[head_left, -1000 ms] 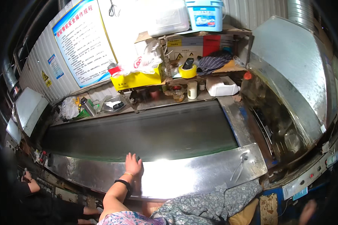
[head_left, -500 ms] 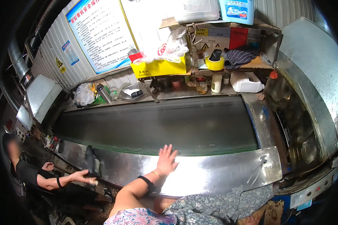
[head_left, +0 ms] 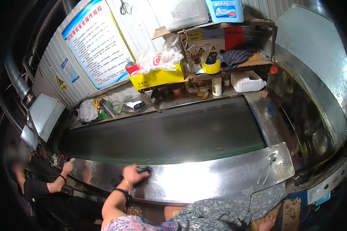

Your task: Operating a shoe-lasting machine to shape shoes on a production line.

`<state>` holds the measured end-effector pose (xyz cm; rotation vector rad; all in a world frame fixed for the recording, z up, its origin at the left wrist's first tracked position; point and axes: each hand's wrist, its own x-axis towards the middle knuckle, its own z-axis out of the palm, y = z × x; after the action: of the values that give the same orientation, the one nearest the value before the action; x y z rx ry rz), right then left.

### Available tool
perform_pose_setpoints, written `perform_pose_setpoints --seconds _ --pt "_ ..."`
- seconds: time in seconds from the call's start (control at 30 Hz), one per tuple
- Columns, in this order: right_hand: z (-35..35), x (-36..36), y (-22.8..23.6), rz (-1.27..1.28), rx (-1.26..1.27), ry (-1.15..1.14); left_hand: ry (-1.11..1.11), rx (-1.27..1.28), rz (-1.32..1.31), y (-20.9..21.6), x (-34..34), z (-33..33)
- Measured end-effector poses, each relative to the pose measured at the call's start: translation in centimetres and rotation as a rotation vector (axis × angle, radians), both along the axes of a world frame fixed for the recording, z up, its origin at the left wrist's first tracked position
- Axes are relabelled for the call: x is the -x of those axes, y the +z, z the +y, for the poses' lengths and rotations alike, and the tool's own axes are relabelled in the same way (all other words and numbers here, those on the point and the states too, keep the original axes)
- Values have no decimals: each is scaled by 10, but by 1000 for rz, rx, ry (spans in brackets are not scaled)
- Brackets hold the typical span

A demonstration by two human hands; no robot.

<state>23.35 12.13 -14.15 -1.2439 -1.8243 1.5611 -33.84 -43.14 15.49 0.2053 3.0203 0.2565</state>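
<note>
My left hand [head_left: 133, 175], with a dark band and a thin bracelet at the wrist, is closed around a black shoe [head_left: 144, 169]. It holds the shoe low over the shiny metal ledge [head_left: 196, 177] in front of the dark belt [head_left: 162, 134]. The hand hides most of the shoe, and motion blurs its outline. At the lower right, my right hand [head_left: 266, 222] lies low beside the flowered grey cloth [head_left: 227, 206] over my lap. Only part of it shows, so its fingers cannot be made out clearly. Metal pincers [head_left: 266, 169] lie on the ledge's right end.
A co-worker's hand [head_left: 68, 166] rests at the ledge's left end. Behind the belt, a shelf bears a yellow box [head_left: 158, 78], jars [head_left: 216, 86], a white jug [head_left: 248, 81] and yellow tape [head_left: 211, 67]. A metal hood [head_left: 316, 57] stands at right.
My left hand has moved left from the belt's edge and taken hold of the black shoe, which has come right along the ledge. The co-worker's hand has shifted back to the ledge's left end.
</note>
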Motion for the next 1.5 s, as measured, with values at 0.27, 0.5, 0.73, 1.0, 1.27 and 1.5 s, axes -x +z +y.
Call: perform_pose_setpoints --seconds 0.27,0.5,0.73,1.0,1.27,1.5 --pt "-17 33 71 -728 -684 179 273 -328 237 -37 -91 13" --pt "11 66 146 -105 -513 -236 204 -1183 -283 -5 -92 72" --pt "-19 207 344 573 -85 208 -692 -1001 -710 29 -151 298" --pt "-19 149 338 84 -584 -100 -1448 -753 -791 36 -233 458" --pt "6 135 327 -359 -789 -95 -1294 -884 -1177 3 -261 507" --pt "8 140 297 -115 -655 -91 -1110 -917 -1354 2 -253 520"
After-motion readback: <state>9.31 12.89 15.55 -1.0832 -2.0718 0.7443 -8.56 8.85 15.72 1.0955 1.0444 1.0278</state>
